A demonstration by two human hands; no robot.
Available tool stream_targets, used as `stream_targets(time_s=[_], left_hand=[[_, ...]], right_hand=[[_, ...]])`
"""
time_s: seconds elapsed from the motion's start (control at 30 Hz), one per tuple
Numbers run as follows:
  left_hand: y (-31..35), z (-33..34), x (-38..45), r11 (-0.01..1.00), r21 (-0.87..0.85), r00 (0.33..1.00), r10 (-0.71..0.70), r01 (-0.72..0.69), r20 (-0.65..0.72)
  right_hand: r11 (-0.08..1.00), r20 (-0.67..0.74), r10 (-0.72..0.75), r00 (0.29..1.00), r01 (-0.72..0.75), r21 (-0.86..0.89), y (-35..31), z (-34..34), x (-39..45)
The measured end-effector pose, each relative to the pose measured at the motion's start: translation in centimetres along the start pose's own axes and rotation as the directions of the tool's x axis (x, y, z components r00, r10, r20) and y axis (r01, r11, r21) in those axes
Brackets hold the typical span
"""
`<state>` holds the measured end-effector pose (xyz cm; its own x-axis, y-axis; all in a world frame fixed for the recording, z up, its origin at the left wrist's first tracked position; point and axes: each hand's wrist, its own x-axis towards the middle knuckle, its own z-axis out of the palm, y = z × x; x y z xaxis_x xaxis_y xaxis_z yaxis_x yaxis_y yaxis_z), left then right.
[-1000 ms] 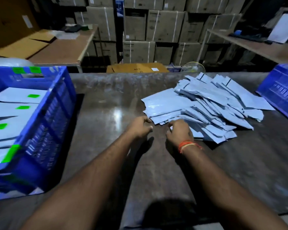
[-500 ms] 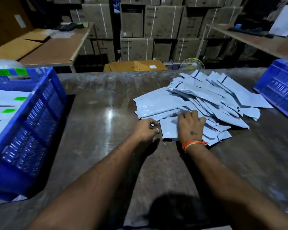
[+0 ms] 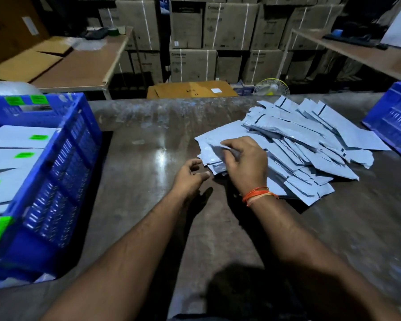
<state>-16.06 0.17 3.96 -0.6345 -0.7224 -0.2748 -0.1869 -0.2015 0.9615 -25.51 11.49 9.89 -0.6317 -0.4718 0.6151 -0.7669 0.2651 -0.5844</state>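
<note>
Mailer sorting, seemingly much left
Right hand (image 3: 243,163) pinches one mailer (image 3: 212,141) off the 1 o'clock pile (image 3: 310,144); left hand (image 3: 190,176) relaxed, empty; 9 o'clock crate (image 3: 63,163) part-filled.

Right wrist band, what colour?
Orange: the right wrist band; head view shows it best.

arms: bare, no sleeves | right wrist: orange thread band (image 3: 257,193) | hands: ungloved

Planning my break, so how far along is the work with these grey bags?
Looks done: several white packets with green labels lie in the left blue crate. In hand: the right hand pinches one grey bag at the near edge of the pile, the left hand open beside it. Left: the rest of that pile.
</note>
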Motion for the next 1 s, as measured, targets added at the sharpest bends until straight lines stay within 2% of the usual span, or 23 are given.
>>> stream_targets(time_s=[0.1, 0.27, 0.33, 0.4, 0.5, 0.63, 0.73, 0.87, 1.0], left_hand=[[-0.1, -1.5, -0.2, 0.996, -0.084, 0.999, -0.041, 0.039, -0.022], [-0.9, -3.3, -0.7, 0.987, -0.135, 0.996, -0.085, 0.082, -0.015], [-1.6, -4.0, -0.3, 0.989, -0.122, 0.995, -0.092, 0.088, -0.024], [-2.4, -4.8, 0.4, 0.995, -0.078, 0.995, -0.07, 0.064, -0.072], [-3.1, -6.3, 1.1, 0.999, -0.023, 0.985, -0.036, 0.033, -0.169], [-4.1, -8.7, 2.1, 1.0, 0.022, 0.975, 0.003, 0.002, -0.221], [-3.1, -9.3, 0.6, 0.998, 0.015, 0.975, 0.057, -0.055, -0.213], [-3.0, -9.8, -0.9, 0.994, -0.012, 0.984, 0.105, -0.108, -0.145], [-3.5, -10.8, -2.2, 0.989, -0.112, 0.988, 0.085, -0.1, -0.13]], right_hand=[[1.0, -0.105, 0.001, 0.994, 0.001, 0.019, -0.9, -0.2, 0.8], [0.99, -0.147, 0.133, 0.98, -0.124, 0.07, -0.4, 0.1, 1.5], [0.994, -0.081, 0.083, 0.993, -0.077, 0.074, -0.3, 0.2, 0.9], [0.996, 0.048, -0.03, 0.998, 0.026, 0.081, -0.6, 1.1, -0.5], [0.99, 0.202, -0.138, 0.97, 0.128, 0.059, -1.5, 3.2, -3.3], [0.993, 0.156, -0.1, 0.983, 0.089, 0.076, -2.8, 4.6, -4.7], [0.986, 0.127, -0.027, 0.992, 0.006, 0.168, -4.3, 4.4, -3.8], [0.852, 0.189, 0.177, 0.966, -0.246, 0.461, -5.8, 4.1, -2.5], [0.606, 0.199, 0.42, 0.886, -0.437, 0.664, -5.9, 5.0, -3.1]])
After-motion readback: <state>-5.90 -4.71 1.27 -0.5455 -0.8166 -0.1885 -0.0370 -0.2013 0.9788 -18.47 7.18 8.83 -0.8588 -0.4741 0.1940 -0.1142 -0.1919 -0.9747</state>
